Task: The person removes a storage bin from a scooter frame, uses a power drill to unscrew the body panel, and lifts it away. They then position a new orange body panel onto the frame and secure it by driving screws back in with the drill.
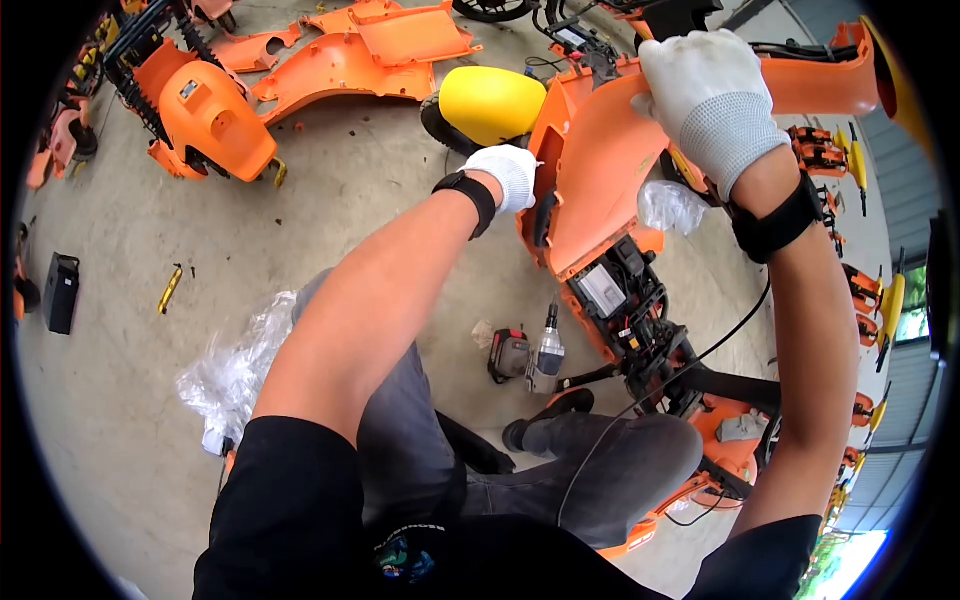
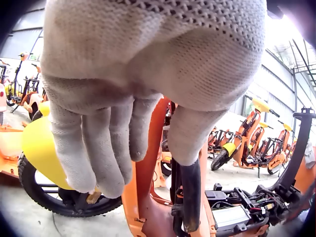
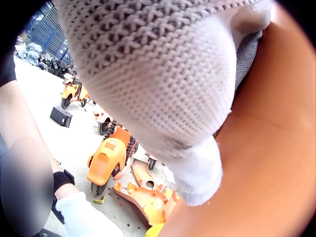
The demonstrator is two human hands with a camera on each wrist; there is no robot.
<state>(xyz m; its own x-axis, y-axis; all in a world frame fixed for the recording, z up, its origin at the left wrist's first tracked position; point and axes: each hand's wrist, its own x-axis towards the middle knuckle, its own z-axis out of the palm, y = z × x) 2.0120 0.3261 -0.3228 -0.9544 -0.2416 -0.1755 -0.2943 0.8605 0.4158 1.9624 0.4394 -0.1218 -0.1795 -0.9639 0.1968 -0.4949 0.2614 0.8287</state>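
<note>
An orange scooter body panel [image 1: 612, 170] stands tilted on a partly stripped scooter frame. My gloved left hand [image 1: 508, 178] is at the panel's left edge in the head view. In the left wrist view its fingers [image 2: 101, 148] point down, fairly straight, with the thumb apart from them beside a black tube [image 2: 190, 197]. Higher up, my gloved right hand [image 1: 708, 95] grips the panel's upper part. The right wrist view shows its thumb [image 3: 200, 173] against the orange surface [image 3: 266, 148]; its other fingers are mostly hidden. Below the panel lie an exposed controller box [image 1: 603, 290] and wiring.
A cordless power tool [image 1: 546, 355] and a battery pack [image 1: 509, 355] are on the floor by my feet. Clear plastic wrap [image 1: 235, 370] lies to the left. Loose orange panels [image 1: 350, 65] and another scooter [image 1: 205, 120] stand behind. A black cable [image 1: 735, 325] crosses my knee.
</note>
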